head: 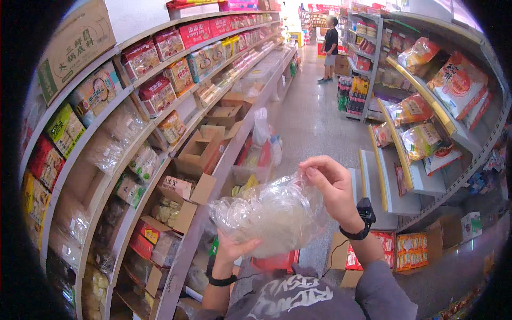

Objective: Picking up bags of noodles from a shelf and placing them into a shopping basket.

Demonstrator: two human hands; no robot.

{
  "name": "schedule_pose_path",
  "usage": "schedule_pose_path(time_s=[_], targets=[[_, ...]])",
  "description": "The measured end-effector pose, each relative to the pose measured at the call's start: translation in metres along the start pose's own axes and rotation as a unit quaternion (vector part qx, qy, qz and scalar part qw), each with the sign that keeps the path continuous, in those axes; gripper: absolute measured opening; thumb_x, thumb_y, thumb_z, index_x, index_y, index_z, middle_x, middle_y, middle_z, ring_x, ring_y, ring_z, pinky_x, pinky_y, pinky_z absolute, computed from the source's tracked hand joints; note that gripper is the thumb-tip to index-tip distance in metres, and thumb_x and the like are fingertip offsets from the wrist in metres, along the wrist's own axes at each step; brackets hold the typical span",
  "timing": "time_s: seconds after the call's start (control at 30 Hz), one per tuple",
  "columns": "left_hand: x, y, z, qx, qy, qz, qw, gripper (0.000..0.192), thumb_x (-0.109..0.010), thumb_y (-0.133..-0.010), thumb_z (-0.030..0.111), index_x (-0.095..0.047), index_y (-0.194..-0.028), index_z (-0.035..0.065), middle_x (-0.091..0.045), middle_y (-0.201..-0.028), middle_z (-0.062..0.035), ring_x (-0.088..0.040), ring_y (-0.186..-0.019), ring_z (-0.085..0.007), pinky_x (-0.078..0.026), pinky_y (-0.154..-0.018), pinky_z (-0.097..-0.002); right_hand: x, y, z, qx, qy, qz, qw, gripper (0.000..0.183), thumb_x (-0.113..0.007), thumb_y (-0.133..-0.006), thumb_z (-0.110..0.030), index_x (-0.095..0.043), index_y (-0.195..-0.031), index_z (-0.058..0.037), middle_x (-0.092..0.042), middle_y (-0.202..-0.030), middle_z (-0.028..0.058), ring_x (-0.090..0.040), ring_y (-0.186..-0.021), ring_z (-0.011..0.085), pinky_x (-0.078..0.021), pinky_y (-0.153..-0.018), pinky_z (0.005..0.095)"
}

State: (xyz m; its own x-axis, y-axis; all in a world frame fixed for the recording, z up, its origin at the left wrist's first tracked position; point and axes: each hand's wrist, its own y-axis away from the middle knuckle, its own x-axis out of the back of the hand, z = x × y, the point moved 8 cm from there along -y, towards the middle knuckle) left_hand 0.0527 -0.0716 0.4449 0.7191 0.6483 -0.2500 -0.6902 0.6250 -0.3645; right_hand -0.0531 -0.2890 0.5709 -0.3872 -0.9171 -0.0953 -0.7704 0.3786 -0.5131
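Note:
A clear plastic bag [272,216] with pale, translucent contents is held up in front of my chest. My left hand [237,245] supports it from below at its left end, the thumb lying along its near side. At the bag's upper right corner, my right hand [330,182] pinches the gathered plastic between thumb and fingertips. What exactly is inside cannot be made out through the glare. Both wrists wear black bands, the right one with a small device [365,212] on it.
Long shelves [164,146] of packaged food run along my left, with open cardboard boxes [204,144] on the lower tier. On the right, tiered shelves [404,156] hold bagged goods. Boxes of packets [412,250] stand low at the right. Further up the aisle [300,100] stands a person [330,48].

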Motion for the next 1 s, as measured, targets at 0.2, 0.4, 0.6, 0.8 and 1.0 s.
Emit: schedule_pose_path(time_s=[0.2, 0.4, 0.6, 0.8, 1.0], targets=[[-0.011, -0.006, -0.002, -0.011, -0.009, 0.008, 1.000, 0.075, -0.083, -0.061, -0.001, -0.049, -0.128, -0.0023, -0.062, -0.116, -0.0117, -0.061, -0.105, -0.0218, -0.052, -0.091, -0.0378, 0.009, 0.001, 0.023, -0.074, -0.139, 0.011, 0.987, 0.019, -0.056, -0.098, -0.013, -0.062, -0.112, -0.0024, -0.067, -0.099, 0.0053, -0.062, -0.091, 0.0106, -0.0479, -0.082, 0.0270], [-0.019, 0.003, -0.021, 0.037, -0.071, 0.028, 0.996, 0.073, -0.083, -0.063, 0.003, -0.051, -0.127, -0.0036, -0.063, -0.115, -0.0119, -0.064, -0.100, -0.0224, -0.052, -0.089, -0.0366, 0.021, 0.017, 0.087, -0.185, -0.145, -0.035, 0.971, 0.031, -0.050, -0.101, -0.029, -0.060, -0.110, -0.0009, -0.065, -0.105, 0.0066, -0.060, -0.096, 0.0129, -0.0457, -0.089, 0.0293], [-0.014, 0.025, -0.054, 0.077, -0.129, 0.060, 0.987, 0.067, -0.086, -0.066, 0.008, -0.054, -0.124, -0.0019, -0.063, -0.116, -0.0107, -0.062, -0.104, -0.0195, -0.049, -0.093, -0.0367, 0.034, 0.046, 0.152, -0.270, -0.145, 0.014, 0.952, 0.038, -0.047, -0.102, -0.036, -0.062, -0.105, -0.0003, -0.063, -0.101, 0.0045, -0.057, -0.096, 0.0131, -0.0442, -0.089, 0.0287], [-0.008, 0.057, -0.089, 0.215, -0.137, 0.102, 0.962, 0.069, -0.087, -0.066, 0.011, -0.054, -0.125, -0.0011, -0.062, -0.119, -0.0097, -0.059, -0.109, -0.0190, -0.047, -0.096, -0.0359, 0.040, 0.070, 0.191, -0.273, -0.107, 0.037, 0.955, 0.040, -0.046, -0.102, -0.036, -0.061, -0.104, 0.0002, -0.064, -0.099, 0.0069, -0.059, -0.093, 0.0143, -0.0455, -0.087, 0.0294], [-0.001, 0.064, -0.098, 0.227, -0.189, 0.069, 0.953, 0.061, -0.086, -0.070, 0.012, -0.057, -0.123, 0.0004, -0.064, -0.118, -0.0092, -0.059, -0.109, -0.0176, -0.047, -0.096, -0.0340, 0.024, 0.100, 0.228, -0.277, -0.121, -0.036, 0.953, 0.045, -0.040, -0.104, -0.038, -0.062, -0.103, 0.0017, -0.065, -0.104, 0.0103, -0.059, -0.098, 0.0162, -0.0439, -0.090, 0.0303]])
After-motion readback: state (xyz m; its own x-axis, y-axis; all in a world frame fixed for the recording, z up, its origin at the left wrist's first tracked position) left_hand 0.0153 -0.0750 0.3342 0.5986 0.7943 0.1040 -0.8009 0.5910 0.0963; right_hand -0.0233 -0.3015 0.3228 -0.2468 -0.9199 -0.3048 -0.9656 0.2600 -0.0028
